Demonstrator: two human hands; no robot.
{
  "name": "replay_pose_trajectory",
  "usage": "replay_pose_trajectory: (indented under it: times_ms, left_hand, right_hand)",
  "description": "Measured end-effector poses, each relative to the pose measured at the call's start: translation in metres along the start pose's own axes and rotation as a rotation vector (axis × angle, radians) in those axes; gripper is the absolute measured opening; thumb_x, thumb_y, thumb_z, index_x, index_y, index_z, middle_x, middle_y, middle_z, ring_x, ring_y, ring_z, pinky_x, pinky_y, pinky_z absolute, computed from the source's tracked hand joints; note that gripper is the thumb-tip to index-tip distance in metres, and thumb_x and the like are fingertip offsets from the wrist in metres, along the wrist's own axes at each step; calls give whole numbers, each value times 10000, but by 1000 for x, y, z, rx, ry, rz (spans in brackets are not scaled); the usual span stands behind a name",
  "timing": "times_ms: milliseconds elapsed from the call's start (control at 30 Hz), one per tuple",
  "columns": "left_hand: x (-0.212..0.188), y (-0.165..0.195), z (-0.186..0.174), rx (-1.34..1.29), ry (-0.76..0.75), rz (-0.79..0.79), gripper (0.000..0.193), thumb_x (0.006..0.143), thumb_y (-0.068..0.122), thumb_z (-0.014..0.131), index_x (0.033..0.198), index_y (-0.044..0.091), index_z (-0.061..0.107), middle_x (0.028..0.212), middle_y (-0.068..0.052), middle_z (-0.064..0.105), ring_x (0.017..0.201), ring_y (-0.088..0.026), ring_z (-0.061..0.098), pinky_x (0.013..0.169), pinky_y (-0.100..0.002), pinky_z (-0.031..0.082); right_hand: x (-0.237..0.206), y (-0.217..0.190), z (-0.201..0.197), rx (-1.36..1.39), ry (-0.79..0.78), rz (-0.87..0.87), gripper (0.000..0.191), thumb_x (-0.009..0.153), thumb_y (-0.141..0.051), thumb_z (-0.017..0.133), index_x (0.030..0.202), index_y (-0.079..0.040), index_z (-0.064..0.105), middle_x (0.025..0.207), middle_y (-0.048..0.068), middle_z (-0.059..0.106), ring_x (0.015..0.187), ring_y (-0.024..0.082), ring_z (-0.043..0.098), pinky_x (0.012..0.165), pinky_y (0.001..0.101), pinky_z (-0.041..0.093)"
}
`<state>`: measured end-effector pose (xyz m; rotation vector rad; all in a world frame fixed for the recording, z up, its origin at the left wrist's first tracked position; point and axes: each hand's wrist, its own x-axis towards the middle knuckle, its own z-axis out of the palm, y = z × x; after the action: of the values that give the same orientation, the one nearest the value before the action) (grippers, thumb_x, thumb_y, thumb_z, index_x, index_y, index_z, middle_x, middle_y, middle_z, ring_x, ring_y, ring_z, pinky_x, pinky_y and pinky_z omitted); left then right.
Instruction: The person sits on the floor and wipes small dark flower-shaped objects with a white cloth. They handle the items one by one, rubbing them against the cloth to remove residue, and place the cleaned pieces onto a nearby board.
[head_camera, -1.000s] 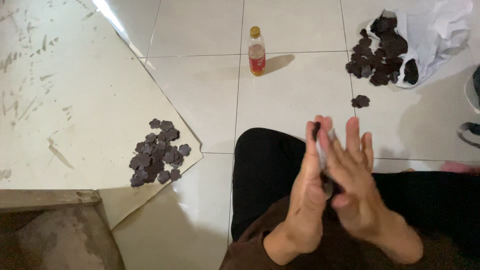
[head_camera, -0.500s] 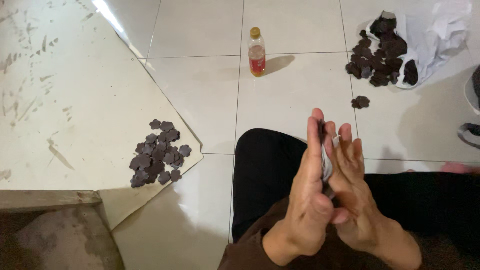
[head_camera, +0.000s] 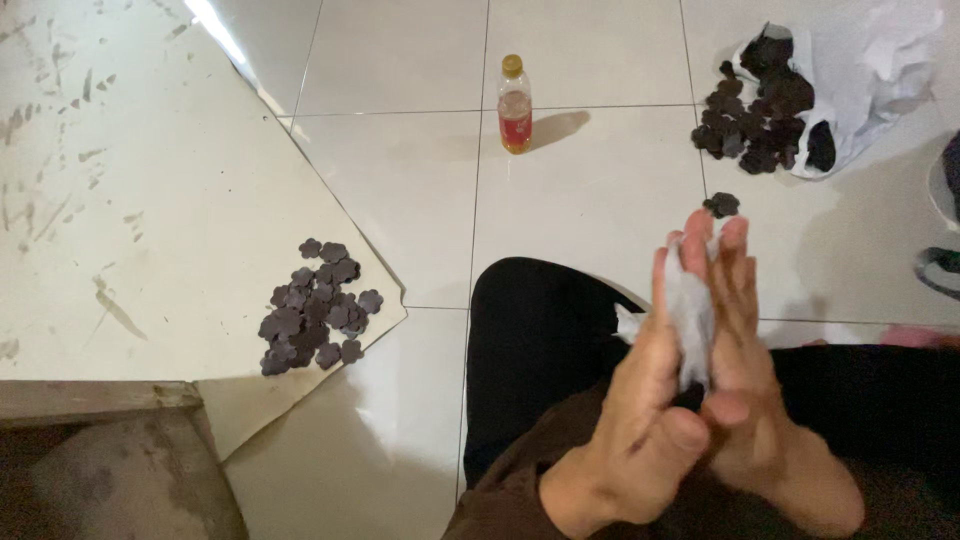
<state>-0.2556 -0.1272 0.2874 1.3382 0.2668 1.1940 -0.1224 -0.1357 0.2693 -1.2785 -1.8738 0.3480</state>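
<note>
Both palms are pressed together over the lap, the left hand (head_camera: 640, 420) and right hand (head_camera: 745, 400) sandwiching a crumpled piece of pale greyish paper (head_camera: 690, 320); fingers straight and flat against it, not curled. It looks thin and wrinkly, with a corner poking out leftward. Further out on the cream board (head_camera: 150, 230) sits a pile of dark flower-shaped pieces (head_camera: 318, 320). Beyond that, a small red-labelled bottle (head_camera: 515, 105) stands on the tiles, plus more dark pieces (head_camera: 755, 120) on a white bag (head_camera: 870, 70).

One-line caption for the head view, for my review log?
Left hand and right hand press a grey piece between palms above the tiled floor.
</note>
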Motion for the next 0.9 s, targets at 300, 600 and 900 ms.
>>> replay_pose_trajectory:
  times_ms: [300, 600, 900]
  left_hand:
    - [-2, 2, -1, -26, 25, -33, 1112, 1056, 746, 311, 1607, -137, -80, 1757, -306, 27, 1674, -396, 89, 1378, -441, 131]
    - [-7, -6, -5, -25, 30, -5, 1091, 1082, 727, 314, 1603, -142, -91, 1754, -289, -22, 1664, -356, 14, 1371, -418, 68]
    - [-8, -6, -6, -143, 49, -47, 1098, 1083, 709, 345, 1649, -96, -142, 1807, -254, -91, 1691, -356, 3, 1381, -446, 72]
  right_hand:
    - [-2, 3, -4, -50, -34, 12, 991, 1004, -716, -11, 1583, 47, 245, 1709, 230, 182, 1631, 413, -10, 1329, 543, -26]
    - [-5, 4, -1, -54, -34, 25, 1038, 980, -735, -28, 1558, 66, 294, 1696, 236, 220, 1629, 428, 18, 1323, 546, -13]
    - [-4, 0, 1, -49, -60, 39, 1041, 983, -736, -23, 1565, 71, 285, 1690, 234, 239, 1606, 444, 57, 1301, 555, -14]
